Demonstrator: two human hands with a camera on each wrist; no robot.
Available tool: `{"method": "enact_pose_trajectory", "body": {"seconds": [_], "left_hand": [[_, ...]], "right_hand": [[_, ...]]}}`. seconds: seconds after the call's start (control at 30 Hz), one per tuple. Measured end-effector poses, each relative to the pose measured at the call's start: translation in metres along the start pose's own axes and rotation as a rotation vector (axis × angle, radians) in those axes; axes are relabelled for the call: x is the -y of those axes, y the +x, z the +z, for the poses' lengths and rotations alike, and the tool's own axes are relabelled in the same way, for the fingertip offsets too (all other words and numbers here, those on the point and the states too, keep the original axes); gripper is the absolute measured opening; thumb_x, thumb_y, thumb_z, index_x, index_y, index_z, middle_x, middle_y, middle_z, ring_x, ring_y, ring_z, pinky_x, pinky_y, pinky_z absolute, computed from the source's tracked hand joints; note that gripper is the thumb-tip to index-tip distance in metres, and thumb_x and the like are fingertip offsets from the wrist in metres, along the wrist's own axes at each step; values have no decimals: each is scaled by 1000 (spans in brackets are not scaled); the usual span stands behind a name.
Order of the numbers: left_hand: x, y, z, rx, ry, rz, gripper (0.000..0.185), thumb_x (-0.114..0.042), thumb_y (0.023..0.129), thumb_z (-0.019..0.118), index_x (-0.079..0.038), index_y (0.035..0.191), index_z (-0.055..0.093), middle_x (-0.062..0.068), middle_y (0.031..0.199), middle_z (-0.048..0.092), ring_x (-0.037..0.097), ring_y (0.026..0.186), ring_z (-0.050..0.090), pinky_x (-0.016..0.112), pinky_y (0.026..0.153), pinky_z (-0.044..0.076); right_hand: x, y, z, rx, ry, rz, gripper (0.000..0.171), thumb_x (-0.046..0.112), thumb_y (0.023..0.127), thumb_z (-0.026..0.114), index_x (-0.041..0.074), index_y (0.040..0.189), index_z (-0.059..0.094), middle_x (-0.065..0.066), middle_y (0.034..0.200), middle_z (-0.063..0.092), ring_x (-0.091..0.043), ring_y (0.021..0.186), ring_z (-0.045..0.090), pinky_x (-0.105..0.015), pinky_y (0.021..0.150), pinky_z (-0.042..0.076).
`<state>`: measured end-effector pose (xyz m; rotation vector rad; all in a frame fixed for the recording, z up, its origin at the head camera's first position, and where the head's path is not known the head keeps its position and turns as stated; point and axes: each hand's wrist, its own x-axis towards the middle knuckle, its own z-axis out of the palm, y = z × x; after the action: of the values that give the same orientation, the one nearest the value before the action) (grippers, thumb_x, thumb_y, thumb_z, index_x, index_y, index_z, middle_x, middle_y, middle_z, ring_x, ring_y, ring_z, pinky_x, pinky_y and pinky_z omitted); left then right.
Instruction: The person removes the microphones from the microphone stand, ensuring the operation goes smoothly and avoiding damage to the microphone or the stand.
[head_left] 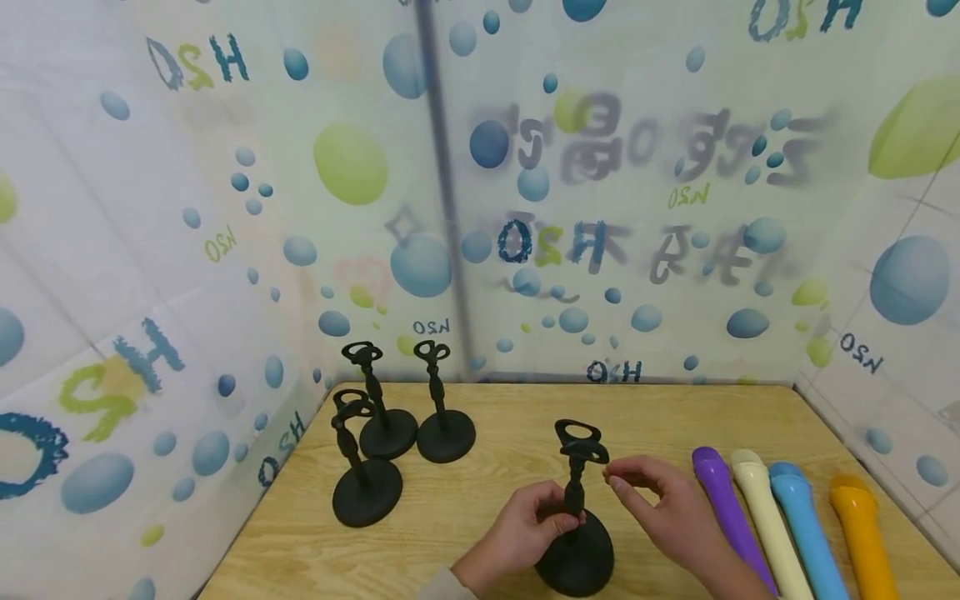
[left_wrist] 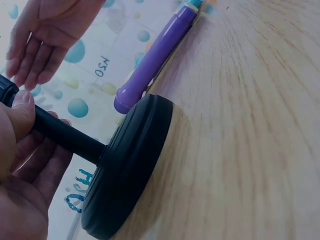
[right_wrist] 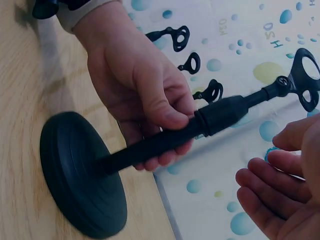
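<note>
Four black stands with round weighted bases, slim stems and ringed clips on top sit on the pale wooden table (head_left: 480,500). One of them, the near black stand (head_left: 576,533), rests upright on its base close to the table's front edge, just left of the purple rounded cylinder (head_left: 723,500). The left hand (head_left: 525,525) grips this stand's stem, fingers curled round it and the thumb pressed on top of the stem, as the left wrist view shows at the thumb (left_wrist: 20,112) and the right wrist view confirms. The right hand (head_left: 667,500) hovers just right of the stand's stem, near its clip; its fingers are loosely bent and hold nothing, and in the right wrist view its fingers (right_wrist: 270,195) stay apart from the stem.

Three other black stands (head_left: 390,433) stand grouped well to the left of the near stand, toward the table's back left corner, their bases close together. Right of the near stand lie four coloured cylinders side by side: the purple one nearest, then a cream cylinder (head_left: 765,517), a light blue cylinder (head_left: 806,525) and an orange cylinder (head_left: 862,533) farthest out. Behind the near stand, past the table's far edge, hangs a white printed sheet with blue and green bubbles (head_left: 600,208), and it also closes in both sides of the table
</note>
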<state>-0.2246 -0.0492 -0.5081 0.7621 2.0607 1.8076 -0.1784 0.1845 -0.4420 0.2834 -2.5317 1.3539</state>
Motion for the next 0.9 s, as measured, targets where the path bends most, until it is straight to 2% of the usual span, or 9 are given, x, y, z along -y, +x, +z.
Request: {"method": "enact_pose_trajectory", "body": {"seconds": [0.07,0.3,0.47,0.63,0.77,0.9], "left_hand": [[0,0,0,-3,3,7,12,-7,103,70,-3,114,73,15,114,80,4,104,75,19,97,57],[1,-2,-1,9,10,33,14,-9,104,70,-2,114,73,19,115,79,3,104,74,19,98,57],[2,-1,-2,20,34,62,16,-12,104,71,-1,116,72,23,117,77,1,105,71,21,98,56],[0,-1,-3,-6,60,48,15,-13,104,72,-3,114,74,20,116,77,-1,102,69,21,94,56],[-2,-2,-2,-17,55,29,12,-12,104,71,-4,113,74,17,115,77,-1,99,68,20,93,56],[-3,-2,-1,-18,52,32,12,-10,104,71,-4,114,75,18,116,78,-2,99,68,20,93,56]], "right_hand": [[3,1,5,2,29,5,13,14,102,74,15,115,79,5,111,81,0,99,72,-28,89,61],[8,0,21,24,101,19,17,16,101,76,12,118,78,2,114,80,-7,103,75,-39,95,63],[9,-2,34,20,178,79,26,15,94,85,13,119,76,2,111,78,-8,102,74,-35,95,62],[10,-4,48,-20,247,97,32,13,90,88,15,119,75,1,112,77,-5,102,72,-28,96,60],[10,-6,57,-59,250,91,31,14,89,89,16,117,75,3,110,76,-4,100,70,-21,94,57],[10,-8,62,-104,219,80,27,14,89,89,18,112,76,6,105,76,-3,98,69,-22,93,58]]}}
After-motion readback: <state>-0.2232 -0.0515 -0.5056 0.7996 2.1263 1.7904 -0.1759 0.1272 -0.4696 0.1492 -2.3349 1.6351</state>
